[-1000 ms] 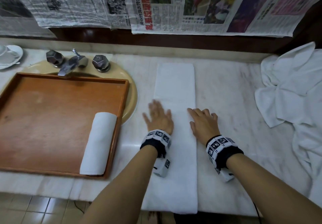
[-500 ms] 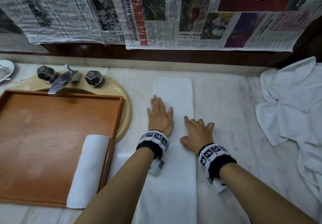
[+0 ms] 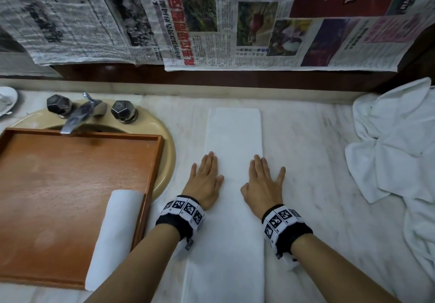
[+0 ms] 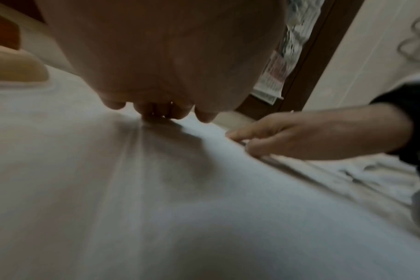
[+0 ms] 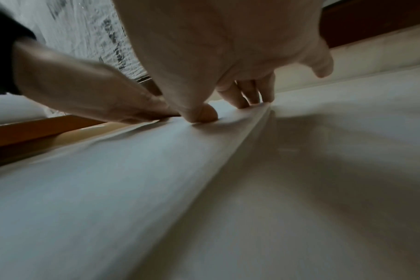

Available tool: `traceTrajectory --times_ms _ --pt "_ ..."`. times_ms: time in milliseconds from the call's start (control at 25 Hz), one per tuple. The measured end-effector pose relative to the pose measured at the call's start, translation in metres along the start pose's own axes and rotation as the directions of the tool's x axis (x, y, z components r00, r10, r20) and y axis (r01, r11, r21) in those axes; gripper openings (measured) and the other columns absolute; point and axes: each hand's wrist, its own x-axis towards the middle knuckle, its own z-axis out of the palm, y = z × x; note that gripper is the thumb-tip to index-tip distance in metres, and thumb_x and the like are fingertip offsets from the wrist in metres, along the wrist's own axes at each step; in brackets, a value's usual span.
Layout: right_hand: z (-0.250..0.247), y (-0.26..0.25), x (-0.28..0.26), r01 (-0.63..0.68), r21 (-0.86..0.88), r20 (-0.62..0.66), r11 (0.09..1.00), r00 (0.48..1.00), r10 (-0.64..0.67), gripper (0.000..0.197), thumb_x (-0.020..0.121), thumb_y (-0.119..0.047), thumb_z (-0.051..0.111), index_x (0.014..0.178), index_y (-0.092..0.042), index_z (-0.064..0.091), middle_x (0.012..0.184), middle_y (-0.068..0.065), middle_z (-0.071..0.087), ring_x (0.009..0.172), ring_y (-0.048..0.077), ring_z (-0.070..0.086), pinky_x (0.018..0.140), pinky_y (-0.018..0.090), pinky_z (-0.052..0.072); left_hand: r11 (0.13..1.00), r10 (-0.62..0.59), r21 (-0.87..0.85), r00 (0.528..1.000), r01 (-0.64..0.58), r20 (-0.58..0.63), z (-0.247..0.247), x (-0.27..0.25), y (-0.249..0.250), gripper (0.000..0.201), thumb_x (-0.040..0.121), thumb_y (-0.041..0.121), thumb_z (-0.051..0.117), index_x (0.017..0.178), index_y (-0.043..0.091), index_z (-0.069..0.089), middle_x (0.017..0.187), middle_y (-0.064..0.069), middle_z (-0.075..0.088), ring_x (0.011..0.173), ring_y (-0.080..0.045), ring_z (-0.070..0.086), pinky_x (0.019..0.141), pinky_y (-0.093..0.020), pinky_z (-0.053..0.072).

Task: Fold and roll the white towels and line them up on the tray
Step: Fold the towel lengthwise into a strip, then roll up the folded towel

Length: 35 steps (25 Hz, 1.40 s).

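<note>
Bare forearms; both wrists w/ black bands (image 3: 288,228) + b/w square-code marker strips.

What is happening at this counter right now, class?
A person presses both flat hands, left hand and right hand, on a long folded towel lying on the counter. One rolled towel already lies on the tray. More towels wait in a pile on the right.
</note>
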Motion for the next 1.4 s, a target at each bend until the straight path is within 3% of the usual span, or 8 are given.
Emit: traceTrajectory --times_ms 160,640,720,880,1040,1080,1240,1400 --pt "-0.011 0.012 0.012 0.063 -0.013 0.045 0.998 0.997 -0.062 0.065 0.101 -0.036 0.026 0.154 -0.007 0.002 0.162 0.006 -0.010 0.149 0.018 -0.007 0.113 0.065 -0.005 0.984 -0.067 0.166 0.996 0.057 0.052 -0.006 0.020 -0.004 0.066 0.105 0.036 0.020 0.150 0.010 -0.020 0.157 -0.003 -0.029 0.146 -0.016 -0.021 0.119 -0.042 -0.012" --pt "-0.061 0.037 0.127 0.108 0.036 0.194 0.993 0.974 -0.113 0.063 0.104 -0.033 0.027 0.154 -0.013 -0.005 0.161 -0.002 -0.018 0.148 0.013 -0.012 0.115 0.062 -0.006 0.965 -0.165 0.216 0.985 0.150 0.052 -0.069 0.119 0.001 0.067 0.105 0.035 0.024 0.151 0.009 -0.017 0.159 -0.004 -0.024 0.148 -0.017 -0.016 0.119 -0.046 -0.006" --pt "-0.060 0.032 0.105 0.121 0.059 0.152 0.991 0.980 -0.129 0.063 0.103 -0.032 0.028 0.154 -0.013 -0.003 0.161 -0.001 -0.016 0.148 0.015 -0.011 0.115 0.062 -0.005 0.974 -0.149 0.173 0.989 0.147 -0.003 -0.066 0.099 0.012 0.065 0.105 0.031 0.025 0.152 0.009 -0.013 0.160 -0.004 -0.020 0.148 -0.018 -0.014 0.119 -0.045 -0.007" --pt "-0.019 0.016 0.012 0.272 0.045 0.203 0.961 0.940 -0.275 0.066 0.103 -0.043 0.021 0.153 -0.014 -0.010 0.159 -0.003 -0.024 0.146 0.014 -0.019 0.114 0.062 -0.007 0.973 0.044 0.225 0.999 -0.048 0.025 0.002 0.010 0.024 0.062 0.105 0.031 0.021 0.153 0.015 -0.014 0.159 0.002 -0.023 0.147 -0.016 -0.019 0.119 -0.044 -0.008" --pt "-0.009 0.052 -0.001 -0.040 0.054 0.236 0.998 0.971 0.027 0.069 0.101 -0.050 0.013 0.150 -0.013 -0.020 0.155 0.001 -0.033 0.145 0.017 -0.025 0.112 0.065 -0.011 0.967 -0.247 0.047 0.968 0.249 -0.047 0.012 -0.022 -0.016 0.061 0.105 0.033 0.018 0.152 0.014 -0.017 0.158 -0.001 -0.026 0.146 -0.019 -0.022 0.119 -0.047 -0.009" --pt "-0.010 0.050 -0.009 -0.078 0.072 0.229 0.994 0.972 0.059 0.070 0.101 -0.050 0.012 0.149 -0.013 -0.021 0.155 0.001 -0.034 0.144 0.017 -0.026 0.111 0.064 -0.012 0.967 -0.251 0.029 0.967 0.252 -0.046 0.011 -0.027 -0.013 0.061 0.105 0.033 0.018 0.152 0.013 -0.016 0.158 -0.002 -0.026 0.146 -0.020 -0.022 0.119 -0.046 -0.010" --pt "0.026 0.017 -0.079 0.252 0.079 0.221 0.965 0.939 -0.263 0.073 0.094 -0.056 0.000 0.150 -0.014 -0.020 0.154 -0.002 -0.034 0.142 0.012 -0.030 0.114 0.063 -0.006 0.982 0.090 0.164 0.996 -0.090 0.005 0.057 -0.067 0.016 0.060 0.105 0.038 0.015 0.152 0.020 -0.017 0.156 0.007 -0.029 0.144 -0.015 -0.026 0.119 -0.048 -0.008" --pt "0.023 0.042 -0.093 -0.143 0.229 0.269 0.963 0.960 0.078 0.068 0.102 -0.046 0.014 0.150 -0.012 -0.020 0.155 -0.001 -0.033 0.144 0.014 -0.027 0.113 0.064 -0.009 0.960 -0.268 0.059 0.959 0.273 -0.091 0.050 -0.092 -0.028 0.060 0.104 0.039 0.011 0.152 0.018 -0.018 0.157 0.001 -0.027 0.145 -0.019 -0.025 0.117 -0.053 -0.011"
